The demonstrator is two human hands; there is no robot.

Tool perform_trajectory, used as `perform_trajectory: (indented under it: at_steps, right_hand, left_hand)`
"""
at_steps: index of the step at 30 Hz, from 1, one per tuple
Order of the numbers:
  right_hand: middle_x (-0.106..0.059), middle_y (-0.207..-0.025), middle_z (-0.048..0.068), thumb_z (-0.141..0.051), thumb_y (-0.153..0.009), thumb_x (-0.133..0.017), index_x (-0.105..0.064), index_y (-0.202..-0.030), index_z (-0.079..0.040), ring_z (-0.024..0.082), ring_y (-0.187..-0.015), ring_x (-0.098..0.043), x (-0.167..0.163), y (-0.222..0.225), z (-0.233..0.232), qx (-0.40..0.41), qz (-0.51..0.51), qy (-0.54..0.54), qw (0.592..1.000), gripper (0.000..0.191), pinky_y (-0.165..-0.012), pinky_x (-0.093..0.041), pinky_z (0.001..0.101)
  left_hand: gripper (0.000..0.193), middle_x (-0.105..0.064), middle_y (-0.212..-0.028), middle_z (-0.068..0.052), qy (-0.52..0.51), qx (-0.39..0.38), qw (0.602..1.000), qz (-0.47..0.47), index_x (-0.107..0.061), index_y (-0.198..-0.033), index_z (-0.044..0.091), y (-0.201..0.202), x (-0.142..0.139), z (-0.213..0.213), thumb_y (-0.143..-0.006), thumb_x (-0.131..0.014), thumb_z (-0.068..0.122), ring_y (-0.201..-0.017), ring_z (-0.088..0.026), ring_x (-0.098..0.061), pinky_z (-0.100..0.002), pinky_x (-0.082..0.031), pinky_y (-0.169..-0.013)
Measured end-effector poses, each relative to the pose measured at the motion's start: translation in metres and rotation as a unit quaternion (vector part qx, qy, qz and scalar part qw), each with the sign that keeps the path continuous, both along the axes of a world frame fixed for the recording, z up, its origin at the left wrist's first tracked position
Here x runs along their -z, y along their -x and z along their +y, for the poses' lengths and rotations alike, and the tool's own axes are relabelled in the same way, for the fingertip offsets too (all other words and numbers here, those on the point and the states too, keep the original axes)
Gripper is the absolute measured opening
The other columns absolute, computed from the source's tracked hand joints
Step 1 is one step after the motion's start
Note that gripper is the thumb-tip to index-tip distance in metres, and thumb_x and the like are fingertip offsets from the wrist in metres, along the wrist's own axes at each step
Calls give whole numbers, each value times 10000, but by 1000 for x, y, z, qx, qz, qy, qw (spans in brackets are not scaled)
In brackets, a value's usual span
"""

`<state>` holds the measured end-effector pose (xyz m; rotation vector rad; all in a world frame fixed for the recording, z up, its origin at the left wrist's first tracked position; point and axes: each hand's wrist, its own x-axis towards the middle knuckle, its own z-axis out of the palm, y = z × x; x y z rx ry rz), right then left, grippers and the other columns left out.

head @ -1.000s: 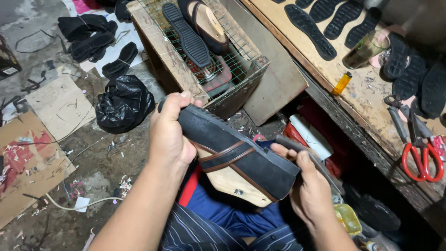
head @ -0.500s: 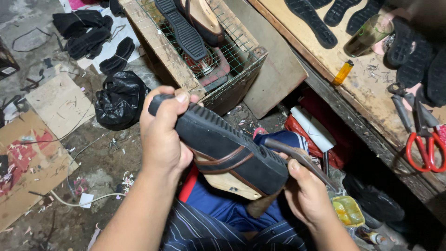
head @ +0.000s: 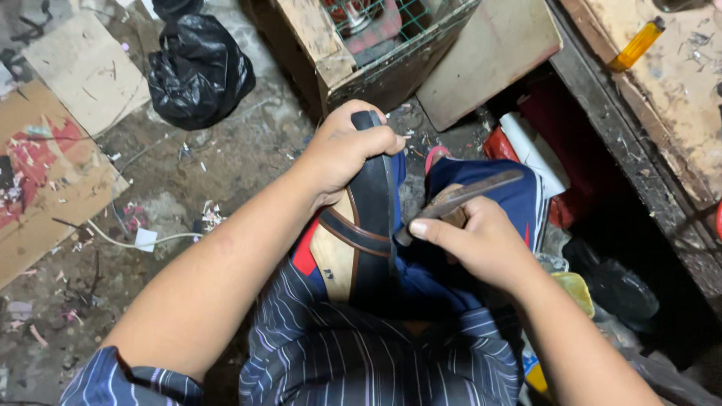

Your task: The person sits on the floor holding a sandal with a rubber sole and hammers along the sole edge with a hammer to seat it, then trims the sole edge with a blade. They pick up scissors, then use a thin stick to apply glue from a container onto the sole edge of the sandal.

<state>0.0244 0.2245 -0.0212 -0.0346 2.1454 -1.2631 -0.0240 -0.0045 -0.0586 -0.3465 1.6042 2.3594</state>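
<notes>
Cardboard sheets (head: pixel 60 150) are spread on the littered floor (head: pixel 195 173) at the far left, with a black bag (head: pixel 197 69) lying beyond them and a white cord (head: pixel 128 239) trailing nearby. The shoe (head: pixel 370 225) is held upright over the lap, its black sole (head: pixel 374 218) turned on edge and its tan side facing left. The toe end is gripped by the left hand (head: pixel 342 150), fingers wrapped shut around it. A dark metal tool (head: pixel 459 199) is pinched by the right hand (head: pixel 481 240), thumb pressed along it, with its tip set against the sole's edge. A wire-fronted wooden crate (head: pixel 361 37) stands just beyond the shoe, a board (head: pixel 489 53) leaning beside it. On the tabletop (head: pixel 677 90) at right a yellow lighter (head: pixel 635 45) is seen.

Compared with half a second ago, the shoe is turned from slanting across the lap to standing on edge, and the view is dropped closer.
</notes>
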Motion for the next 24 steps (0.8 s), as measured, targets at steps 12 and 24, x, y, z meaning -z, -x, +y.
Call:
perform_trajectory:
  at_steps: [12,24]
  right_hand:
    - [-552,-634,-2,-366,-791,-784,-703,-916,-74,127,-522,-523,10,17,-12,-32,-82,-12,996,328,-476,-438,307]
    - [-695,-728,82,-303,-771,-824,-711,-884,-64,184,-672,-638,-1,5,-38,25,82,-157,984,288,-662,-521,356]
  left_hand:
    - [315,-710,-842,-103,-16,-35,999,20,-577,-994,16,-2,10,1,-728,-740,61,-766,-176,-726,-319,-597,-703]
    - [410,-645,-842,-41,129,-109,985,46,-559,-1071,13,2,3,11,-732,-769,109,-732,-112,-647,-277,-553,-643]
